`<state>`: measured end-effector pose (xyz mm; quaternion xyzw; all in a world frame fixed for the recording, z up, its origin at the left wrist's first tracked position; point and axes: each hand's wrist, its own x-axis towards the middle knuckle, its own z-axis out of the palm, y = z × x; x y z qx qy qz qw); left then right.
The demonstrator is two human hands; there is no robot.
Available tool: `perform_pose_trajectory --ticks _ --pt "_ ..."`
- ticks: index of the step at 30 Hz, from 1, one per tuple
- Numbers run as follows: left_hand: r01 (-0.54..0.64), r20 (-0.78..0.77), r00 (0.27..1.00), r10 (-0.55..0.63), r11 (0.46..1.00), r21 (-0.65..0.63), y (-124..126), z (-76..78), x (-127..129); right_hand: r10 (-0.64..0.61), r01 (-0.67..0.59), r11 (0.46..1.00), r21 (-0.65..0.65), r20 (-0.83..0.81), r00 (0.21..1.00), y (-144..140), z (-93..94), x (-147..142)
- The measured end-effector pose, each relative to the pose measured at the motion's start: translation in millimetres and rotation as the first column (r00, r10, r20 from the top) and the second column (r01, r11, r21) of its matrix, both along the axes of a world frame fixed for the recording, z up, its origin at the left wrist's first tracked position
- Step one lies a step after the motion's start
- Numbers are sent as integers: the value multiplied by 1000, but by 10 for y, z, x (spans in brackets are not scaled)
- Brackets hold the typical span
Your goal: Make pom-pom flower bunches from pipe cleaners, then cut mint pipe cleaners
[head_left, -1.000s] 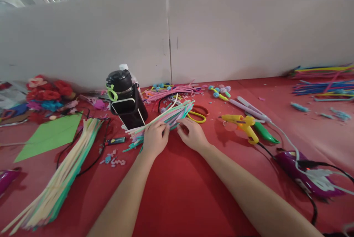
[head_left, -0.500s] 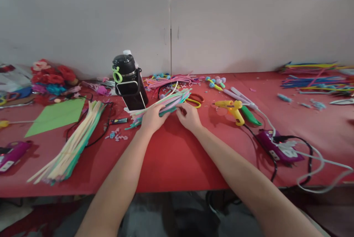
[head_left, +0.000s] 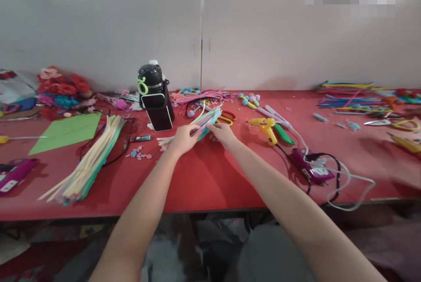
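A bundle of pastel pipe cleaners (head_left: 212, 117) in green, lilac and white slants over the middle of the red table. My left hand (head_left: 184, 139) is closed round its near part, thumb on top. At the bundle's right side, my right hand (head_left: 222, 134) has its fingers curled against the stems. Their tips are partly hidden behind the bundle. Just beyond the hands lie scissors (head_left: 230, 117) with red and yellow handles. A black bottle (head_left: 154, 93) with a phone-like black panel on its front stands left of the bundle.
A larger pipe cleaner bundle (head_left: 88, 163) lies at left beside a green sheet (head_left: 67, 133). A yellow glue gun (head_left: 265, 128) and a purple power strip (head_left: 311, 167) with loose cables lie at right. White partitions (head_left: 131, 32) stand along the back.
The view has tilted up and turned slightly right. The held bundle stands a bit steeper, and my right hand has closed in against it.
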<state>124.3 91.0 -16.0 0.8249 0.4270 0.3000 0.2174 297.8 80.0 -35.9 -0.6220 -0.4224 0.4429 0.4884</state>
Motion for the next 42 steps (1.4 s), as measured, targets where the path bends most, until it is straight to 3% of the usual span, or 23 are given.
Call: perform_pose_trajectory --ticks 3,7,12,17,22,26,30,34,39,42 --pt "42 18 999 -43 998 45 -64 60 30 -37 37 999 -4 -76 996 -63 10 30" --pt "-60 -161 982 94 977 203 -60 150 23 -49 47 999 -17 -123 991 -165 21 151" --pt "-145 -355 926 129 989 -19 -90 200 39 -26 24 999 -21 -114 993 -281 6 220" --pt "-204 -402 901 160 976 -69 -152 245 29 -49 50 998 36 -11 999 -278 -25 195" --pt "-69 -300 954 9 980 -189 -240 359 -36 -113 105 984 146 50 992 -246 59 258" --pt "54 -158 982 -106 951 -305 -260 368 -100 -36 35 997 66 4 999 -224 155 243" --pt "54 -89 992 -88 944 -327 -241 316 -123 -65 62 998 -28 -103 993 -182 179 148" --pt "18 -50 998 -33 959 -282 -239 271 -83 -123 103 989 -103 -214 969 -170 154 59" --pt "43 -37 998 -52 976 -214 -251 264 -27 -162 119 980 -157 -297 941 -210 141 65" --pt "49 -20 998 -56 964 -263 -270 298 -12 -174 122 976 -180 -314 933 -210 134 97"
